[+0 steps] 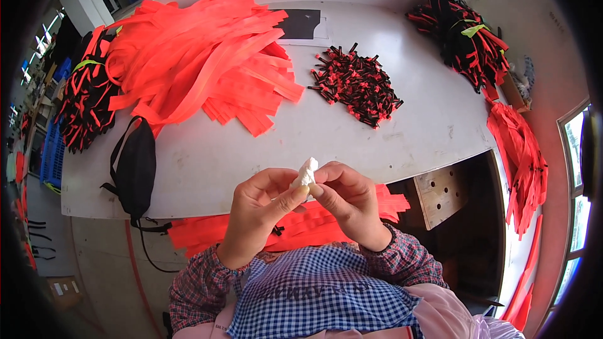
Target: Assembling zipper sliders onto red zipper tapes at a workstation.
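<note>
Between my two hands, just over the near edge of the table, is a small crumpled white wad, like tissue or soft fluff. My left hand pinches its left side between thumb and fingers. From the other side my right hand pinches it too, the thumb tips almost meeting below it. Bright orange-red straps lie across my lap beneath the hands, with small black parts on them. The fingers cover the wad's lower end.
A large heap of orange-red straps covers the table's left. Small black-and-red pieces are piled at centre right. Black-and-red bundles hang over the right edge. A black cloth item with loops lies front left. A holed wooden board stands below the table.
</note>
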`<action>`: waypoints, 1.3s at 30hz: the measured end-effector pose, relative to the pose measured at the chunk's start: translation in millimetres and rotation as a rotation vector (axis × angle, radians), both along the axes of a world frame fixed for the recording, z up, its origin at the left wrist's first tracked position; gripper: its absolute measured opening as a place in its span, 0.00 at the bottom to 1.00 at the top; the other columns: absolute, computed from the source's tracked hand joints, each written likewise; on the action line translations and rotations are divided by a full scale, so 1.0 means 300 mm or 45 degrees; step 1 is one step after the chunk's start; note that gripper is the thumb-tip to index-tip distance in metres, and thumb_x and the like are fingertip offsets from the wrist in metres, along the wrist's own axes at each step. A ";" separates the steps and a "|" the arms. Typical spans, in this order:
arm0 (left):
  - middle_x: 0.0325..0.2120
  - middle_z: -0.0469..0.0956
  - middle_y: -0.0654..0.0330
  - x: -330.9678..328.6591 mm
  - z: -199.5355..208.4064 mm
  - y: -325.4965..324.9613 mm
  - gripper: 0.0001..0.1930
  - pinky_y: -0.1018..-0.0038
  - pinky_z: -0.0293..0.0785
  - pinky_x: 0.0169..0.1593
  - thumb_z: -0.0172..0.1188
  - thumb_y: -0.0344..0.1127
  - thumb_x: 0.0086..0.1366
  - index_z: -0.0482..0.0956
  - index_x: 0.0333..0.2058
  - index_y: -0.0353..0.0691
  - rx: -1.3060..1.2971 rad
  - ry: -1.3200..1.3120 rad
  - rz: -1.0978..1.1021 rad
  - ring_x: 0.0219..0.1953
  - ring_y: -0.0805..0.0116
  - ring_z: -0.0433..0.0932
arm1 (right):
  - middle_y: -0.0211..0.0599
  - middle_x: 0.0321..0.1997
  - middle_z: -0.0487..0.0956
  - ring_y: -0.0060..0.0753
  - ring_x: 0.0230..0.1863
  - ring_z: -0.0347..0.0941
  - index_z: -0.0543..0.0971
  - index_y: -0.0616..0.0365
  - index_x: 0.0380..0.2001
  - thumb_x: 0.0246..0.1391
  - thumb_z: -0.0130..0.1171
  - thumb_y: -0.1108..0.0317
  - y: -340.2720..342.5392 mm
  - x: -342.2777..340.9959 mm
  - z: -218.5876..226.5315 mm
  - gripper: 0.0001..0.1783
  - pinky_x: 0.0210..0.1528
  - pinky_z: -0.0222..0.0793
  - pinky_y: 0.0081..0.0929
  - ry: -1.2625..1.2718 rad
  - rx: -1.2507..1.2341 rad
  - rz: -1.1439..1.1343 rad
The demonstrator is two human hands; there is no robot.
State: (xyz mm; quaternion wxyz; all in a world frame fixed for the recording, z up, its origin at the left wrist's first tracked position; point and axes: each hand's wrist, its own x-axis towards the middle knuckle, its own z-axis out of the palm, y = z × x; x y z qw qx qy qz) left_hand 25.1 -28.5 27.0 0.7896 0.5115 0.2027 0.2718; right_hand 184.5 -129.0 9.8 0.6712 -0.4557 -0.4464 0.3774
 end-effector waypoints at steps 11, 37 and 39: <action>0.39 0.80 0.55 -0.095 0.055 -0.029 0.10 0.71 0.81 0.44 0.65 0.27 0.67 0.75 0.44 0.33 -0.143 -0.196 0.000 0.43 0.67 0.81 | 0.29 0.44 0.80 0.19 0.46 0.75 0.78 0.61 0.47 0.70 0.55 0.68 -0.016 -0.056 -0.016 0.09 0.47 0.72 0.20 0.247 -0.049 0.155; 0.24 0.78 0.57 -0.514 0.283 0.004 0.11 0.60 0.74 0.44 0.54 0.36 0.69 0.68 0.44 0.36 0.143 -1.269 0.051 0.31 0.61 0.78 | 0.32 0.36 0.81 0.21 0.35 0.75 0.79 0.62 0.40 0.68 0.57 0.71 0.004 -0.102 -0.058 0.05 0.41 0.73 0.22 0.140 -0.236 0.051; 0.23 0.77 0.59 -0.604 0.212 0.033 0.11 0.63 0.75 0.42 0.54 0.35 0.68 0.68 0.45 0.36 0.346 -1.021 0.473 0.30 0.63 0.78 | 0.33 0.36 0.81 0.23 0.34 0.75 0.78 0.62 0.40 0.68 0.56 0.72 0.010 -0.109 -0.064 0.05 0.41 0.73 0.23 0.109 -0.226 0.033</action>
